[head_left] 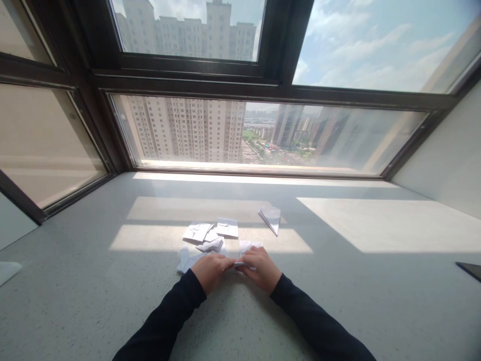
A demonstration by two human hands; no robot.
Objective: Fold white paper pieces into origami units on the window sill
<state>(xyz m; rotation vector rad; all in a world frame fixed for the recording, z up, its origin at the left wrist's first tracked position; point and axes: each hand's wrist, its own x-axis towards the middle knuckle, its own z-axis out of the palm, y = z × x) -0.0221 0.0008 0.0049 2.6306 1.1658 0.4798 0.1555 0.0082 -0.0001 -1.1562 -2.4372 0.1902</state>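
Note:
A small folded white paper (244, 264) is pinched between the fingers of my right hand (260, 268), low over the pale speckled sill. My left hand (211, 271) meets its left end with closed fingertips. Just behind my right hand lies another white paper (248, 245), partly hidden by the fingers. Several folded white papers (210, 241) lie in a loose group beyond my left hand, some overlapping. A pointed folded paper (271, 219) sits apart, farther back to the right.
The pale sill (330, 291) runs back to a dark window frame (225, 89). A white object (9, 272) lies at the far left edge, and a dark flat object (469, 269) at the far right. Sunlight patches cross the surface.

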